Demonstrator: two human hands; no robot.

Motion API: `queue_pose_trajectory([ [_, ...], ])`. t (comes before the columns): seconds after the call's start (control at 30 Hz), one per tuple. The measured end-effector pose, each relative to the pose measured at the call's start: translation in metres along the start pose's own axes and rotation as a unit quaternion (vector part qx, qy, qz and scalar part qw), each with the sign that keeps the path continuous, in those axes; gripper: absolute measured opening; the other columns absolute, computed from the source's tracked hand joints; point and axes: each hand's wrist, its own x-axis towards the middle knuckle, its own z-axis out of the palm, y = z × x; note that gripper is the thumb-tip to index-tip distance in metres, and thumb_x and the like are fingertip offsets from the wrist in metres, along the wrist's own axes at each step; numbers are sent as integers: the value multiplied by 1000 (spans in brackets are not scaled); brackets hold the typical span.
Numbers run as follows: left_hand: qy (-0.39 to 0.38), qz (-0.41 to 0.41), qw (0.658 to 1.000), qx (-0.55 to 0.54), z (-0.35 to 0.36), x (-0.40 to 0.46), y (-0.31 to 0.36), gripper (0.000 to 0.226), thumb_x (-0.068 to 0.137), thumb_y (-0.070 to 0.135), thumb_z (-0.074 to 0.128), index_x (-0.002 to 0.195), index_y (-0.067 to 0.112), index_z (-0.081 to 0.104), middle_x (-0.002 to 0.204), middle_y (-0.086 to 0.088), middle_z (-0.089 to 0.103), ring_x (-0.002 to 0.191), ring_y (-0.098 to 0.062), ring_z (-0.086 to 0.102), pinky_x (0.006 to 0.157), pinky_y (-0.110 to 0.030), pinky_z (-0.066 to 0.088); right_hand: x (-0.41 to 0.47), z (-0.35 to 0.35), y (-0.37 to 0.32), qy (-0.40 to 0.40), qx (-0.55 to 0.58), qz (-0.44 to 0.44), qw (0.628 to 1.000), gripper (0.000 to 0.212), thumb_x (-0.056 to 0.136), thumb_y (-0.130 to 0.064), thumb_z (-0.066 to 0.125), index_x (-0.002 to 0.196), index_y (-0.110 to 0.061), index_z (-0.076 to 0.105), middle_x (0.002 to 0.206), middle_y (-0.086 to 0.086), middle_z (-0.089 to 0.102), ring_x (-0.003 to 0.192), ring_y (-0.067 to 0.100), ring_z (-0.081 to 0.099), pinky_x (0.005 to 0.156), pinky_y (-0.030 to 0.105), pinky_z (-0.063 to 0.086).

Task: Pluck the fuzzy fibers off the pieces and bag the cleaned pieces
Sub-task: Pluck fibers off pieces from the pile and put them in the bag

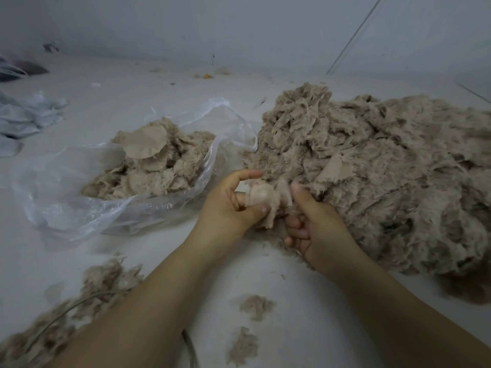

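My left hand [231, 205] grips a small beige fuzzy piece [264, 196] between thumb and fingers at the centre. My right hand [316, 221] pinches the fuzzy fringe on that piece's right side. A big heap of uncleaned fuzzy pieces [377, 171] fills the right side, just behind my right hand. A clear plastic bag [66, 192] lies open to the left, holding several round beige cleaned pieces [146, 142].
Plucked fluff lies in a pile [66, 314] at the lower left and in small tufts [256, 306] between my forearms. A thin cable [53, 322] runs through the fluff pile. Crumpled grey plastic [24, 115] sits far left. A pale wall stands behind.
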Motion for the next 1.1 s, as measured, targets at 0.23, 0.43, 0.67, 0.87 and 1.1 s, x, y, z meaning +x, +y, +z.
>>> queue_pose_trajectory([
  [0.23,25,25,997,75,7,-1,-5,46,81,-13,67,112,20,62,84,-12,74,69,-21,68,60,-31,54,-3,0,2,-71,-62,-44,995,21,67,-41,76,65,-20,78,58,-4,67,47,3,58,41,17,42],
  [0.43,53,5,998,37,5,0,-5,23,79,-11,72,85,9,63,75,-8,69,65,-20,66,53,-30,54,-1,1,1,-17,-12,-17,1000,38,66,-54,72,61,-16,74,44,-8,43,35,5,42,39,20,40],
  [0.67,64,-44,997,26,5,-1,-4,19,77,-5,75,79,-13,57,59,-17,59,48,-21,56,43,-25,46,0,-5,7,-79,-112,-56,989,28,66,-40,79,69,-13,76,67,10,71,47,10,54,43,19,42],
  [0.87,75,-118,990,-6,2,2,0,28,92,21,64,70,5,62,48,-4,50,36,-13,39,34,-18,29,4,-7,8,-57,-79,-36,995,21,59,-34,79,63,-14,75,61,7,68,45,11,51,41,19,41],
  [1.1,37,-137,990,16,4,0,-1,31,93,27,63,72,5,60,46,-3,45,38,-14,34,42,-21,25,3,-8,9,-77,-96,-54,991,27,72,-33,75,71,-5,75,65,19,58,44,14,43,40,21,37],
])
